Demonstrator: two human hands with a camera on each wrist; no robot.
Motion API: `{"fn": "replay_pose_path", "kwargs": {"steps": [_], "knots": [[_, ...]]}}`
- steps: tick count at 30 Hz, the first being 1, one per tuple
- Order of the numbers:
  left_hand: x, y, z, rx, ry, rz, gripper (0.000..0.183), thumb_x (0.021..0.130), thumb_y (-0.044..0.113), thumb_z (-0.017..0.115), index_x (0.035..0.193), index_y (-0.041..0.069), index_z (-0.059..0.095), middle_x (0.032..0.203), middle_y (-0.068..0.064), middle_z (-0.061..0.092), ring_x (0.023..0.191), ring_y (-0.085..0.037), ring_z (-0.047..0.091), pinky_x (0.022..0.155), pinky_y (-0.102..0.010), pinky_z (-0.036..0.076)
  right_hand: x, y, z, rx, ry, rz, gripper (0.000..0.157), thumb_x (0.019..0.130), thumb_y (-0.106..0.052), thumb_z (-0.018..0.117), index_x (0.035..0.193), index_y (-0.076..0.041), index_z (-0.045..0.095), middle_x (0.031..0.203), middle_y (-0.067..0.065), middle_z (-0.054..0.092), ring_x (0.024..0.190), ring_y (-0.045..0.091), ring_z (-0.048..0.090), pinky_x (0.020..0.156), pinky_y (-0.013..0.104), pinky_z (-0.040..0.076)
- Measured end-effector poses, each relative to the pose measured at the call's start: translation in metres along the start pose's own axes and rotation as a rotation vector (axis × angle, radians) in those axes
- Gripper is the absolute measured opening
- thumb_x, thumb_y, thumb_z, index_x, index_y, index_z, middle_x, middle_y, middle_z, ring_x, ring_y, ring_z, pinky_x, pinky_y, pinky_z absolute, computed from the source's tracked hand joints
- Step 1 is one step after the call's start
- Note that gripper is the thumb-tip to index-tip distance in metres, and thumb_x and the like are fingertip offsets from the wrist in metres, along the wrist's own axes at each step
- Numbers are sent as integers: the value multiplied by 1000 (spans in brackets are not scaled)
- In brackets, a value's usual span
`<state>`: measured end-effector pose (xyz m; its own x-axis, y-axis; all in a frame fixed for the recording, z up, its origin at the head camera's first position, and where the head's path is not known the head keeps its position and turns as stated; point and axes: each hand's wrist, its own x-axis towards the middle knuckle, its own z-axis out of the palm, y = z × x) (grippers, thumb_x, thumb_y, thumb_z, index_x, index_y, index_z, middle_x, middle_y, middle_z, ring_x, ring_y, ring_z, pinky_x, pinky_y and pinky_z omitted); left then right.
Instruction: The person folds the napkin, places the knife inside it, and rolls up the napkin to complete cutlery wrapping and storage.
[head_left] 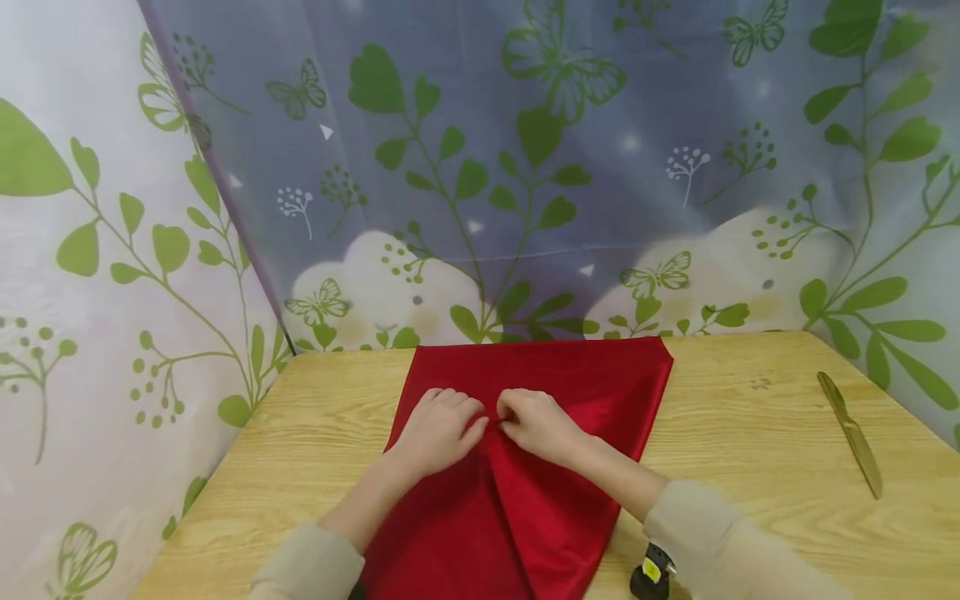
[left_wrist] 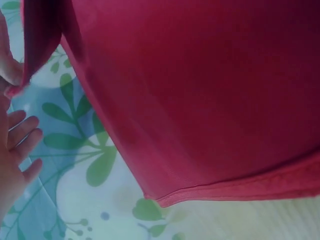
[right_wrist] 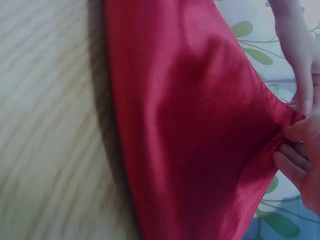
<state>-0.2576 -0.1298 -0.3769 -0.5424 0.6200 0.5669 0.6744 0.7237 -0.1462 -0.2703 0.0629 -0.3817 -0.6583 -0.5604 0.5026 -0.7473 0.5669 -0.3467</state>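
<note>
A shiny red cloth napkin (head_left: 442,533) lies across the table, its right part lifted into a loose fold. My right hand (head_left: 542,425) pinches a corner of that raised fold, and the right wrist view shows the cloth drawn to a point at its fingers (right_wrist: 292,160). Close beside it, my left hand (head_left: 441,429) hovers over the napkin. Its fingers look spread and relaxed in the left wrist view, just below the pinched corner. Whether its fingertips touch the cloth I cannot tell.
A gold table knife (head_left: 851,433) lies on the wooden table (head_left: 735,433) at the right. Printed curtains (head_left: 480,208) with leaves and butterflies hang at the back and sides. A small black device (head_left: 649,573) with a yellow label is by my right forearm.
</note>
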Motion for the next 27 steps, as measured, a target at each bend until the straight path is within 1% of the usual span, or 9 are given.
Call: {"fn": "replay_pose_path", "kwargs": {"steps": [3, 7, 10, 12, 15, 17, 20, 23, 27], "knots": [[2, 3, 2, -9, 55, 11, 11, 81, 21, 68, 82, 11, 65, 71, 1, 61, 68, -16, 57, 73, -35, 45, 2, 0, 6, 45, 38, 39, 20, 74, 5, 70, 74, -9, 54, 69, -3, 54, 62, 9, 50, 58, 21, 44], [5, 7, 5, -9, 96, 33, 9, 77, 16, 72, 79, 12, 64, 68, 2, 61, 63, -15, 57, 68, -32, 45, 5, 0, 9, 146, 75, 115, 19, 75, 4, 70, 75, -8, 55, 69, -2, 58, 62, 10, 54, 58, 20, 45], [6, 7, 7, 2, 115, 25, 9, 74, 10, 72, 78, 12, 64, 67, 2, 62, 60, -14, 56, 63, -30, 44, 6, 0, 8, 200, 70, 162, 16, 77, 2, 69, 78, -8, 57, 73, -1, 59, 65, 11, 56, 61, 22, 46], [7, 7, 6, 9, 127, 12, 9, 73, 7, 71, 77, 12, 64, 65, 2, 61, 58, -15, 55, 59, -29, 43, 4, 1, 7, 193, 47, 162, 15, 78, 0, 69, 84, -8, 59, 80, -1, 59, 69, 12, 57, 64, 23, 47], [9, 4, 4, 26, 143, -19, 9, 73, 4, 69, 77, 10, 64, 64, 0, 60, 57, -16, 54, 55, -28, 42, -3, 3, 3, 137, -12, 120, 21, 79, -2, 69, 97, -6, 60, 94, 1, 58, 75, 14, 57, 68, 24, 47], [11, 1, 0, 36, 131, -56, 9, 73, 2, 67, 78, 9, 64, 67, -2, 61, 58, -17, 56, 55, -29, 43, -11, 5, 0, 63, -53, 53, 27, 79, -3, 69, 104, -6, 59, 102, 2, 56, 79, 14, 57, 68, 24, 47], [16, -5, -5, 39, 119, -108, 9, 73, 1, 66, 80, 7, 64, 69, -5, 62, 60, -20, 59, 55, -31, 45, -25, 9, -4, -43, -133, -65, 30, 79, -6, 69, 108, -7, 58, 107, 3, 53, 86, 14, 57, 70, 23, 48], [22, -13, -5, 23, 115, -152, 10, 74, -2, 65, 82, 4, 63, 70, -7, 62, 60, -22, 59, 57, -33, 47, -38, 11, -7, -114, -254, -154, 25, 82, -12, 68, 106, -10, 60, 106, -1, 53, 92, 12, 56, 74, 22, 48], [33, -21, 1, 5, 132, -171, 10, 73, -6, 62, 80, 1, 63, 70, -10, 62, 62, -24, 60, 59, -35, 48, -48, 11, -9, -151, -415, -179, 15, 86, -18, 64, 101, -16, 62, 101, -6, 54, 94, 9, 54, 79, 22, 46]]}}
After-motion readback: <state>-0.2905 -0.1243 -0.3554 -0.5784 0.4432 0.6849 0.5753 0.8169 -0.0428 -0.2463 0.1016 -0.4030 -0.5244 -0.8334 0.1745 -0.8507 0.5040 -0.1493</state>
